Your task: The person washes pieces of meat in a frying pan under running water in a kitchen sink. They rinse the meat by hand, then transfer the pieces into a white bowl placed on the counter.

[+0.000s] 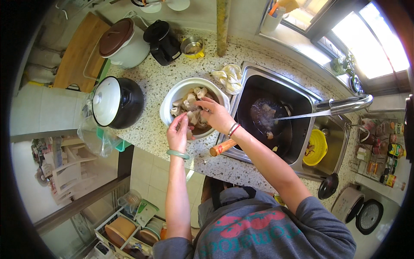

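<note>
A white round pot (165, 101) on the speckled counter holds several pale chunks of meat (200, 91). Both of my hands are in its mouth. My left hand (178, 131), a green bangle on its wrist, has thumb and fingers drawn together at a chunk near the front rim. From the right side my right hand (217, 115) reaches in, its bent fingers closed around another chunk; a thin red and silver band circles that wrist. In the black sink basin, a dark wok (286, 129) with a wooden handle (223, 147) catches a stream of running water, with some bits of food in it.
A black pot with a white lid (106, 101) stands left of the white pot. Behind are a white cooker (129, 49), a black kettle (161, 42), a small metal bowl (192, 45) and a cloth (228, 78). The tap (345, 105) runs; a yellow colander (316, 146) sits in the smaller basin.
</note>
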The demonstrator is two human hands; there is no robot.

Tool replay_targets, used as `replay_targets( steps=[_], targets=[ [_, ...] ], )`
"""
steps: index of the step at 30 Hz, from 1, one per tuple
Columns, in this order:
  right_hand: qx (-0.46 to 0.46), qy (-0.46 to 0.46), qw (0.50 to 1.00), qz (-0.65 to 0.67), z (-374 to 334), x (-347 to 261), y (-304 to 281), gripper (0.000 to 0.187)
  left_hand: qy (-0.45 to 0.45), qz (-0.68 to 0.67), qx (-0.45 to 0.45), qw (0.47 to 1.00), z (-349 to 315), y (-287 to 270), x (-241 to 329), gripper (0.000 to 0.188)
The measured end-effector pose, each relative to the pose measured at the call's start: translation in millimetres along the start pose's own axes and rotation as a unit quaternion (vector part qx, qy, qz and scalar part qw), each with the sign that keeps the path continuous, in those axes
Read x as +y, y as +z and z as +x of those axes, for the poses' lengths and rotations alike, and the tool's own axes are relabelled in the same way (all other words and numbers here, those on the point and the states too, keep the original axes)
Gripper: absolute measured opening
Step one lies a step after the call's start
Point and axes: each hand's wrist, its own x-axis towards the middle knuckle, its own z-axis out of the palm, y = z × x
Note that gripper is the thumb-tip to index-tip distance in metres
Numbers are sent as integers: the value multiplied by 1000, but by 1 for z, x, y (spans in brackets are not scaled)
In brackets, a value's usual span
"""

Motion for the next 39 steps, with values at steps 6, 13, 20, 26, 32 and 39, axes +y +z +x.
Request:
replay_targets(
  steps=[6, 13, 20, 26, 32, 39],
  targets=[
    [54, -75, 984, -152, -10, -10, -1, 31, -97, -218, -13, 971, 5, -2, 4, 30],
    [43, 5, 998, -39, -25, -20, -22, 22, 21, -86, 7, 996, 16, -3, -20, 37],
    [2, 41, 990, 137, -37, -11, -24, 40, 29, -75, 5, 997, 3, 40, 14, 42],
    [8, 49, 979, 198, -40, 1, -23, 40, 261, 276, 122, 917, -20, 75, 35, 44],
    [122, 111, 894, 417, -75, 4, -87, 34, 75, -82, -81, 990, -41, 155, 22, 31],
    [372, 190, 850, 321, -133, 94, -187, 23, -18, -137, -269, 953, -49, 303, -82, 37]
  ],
)
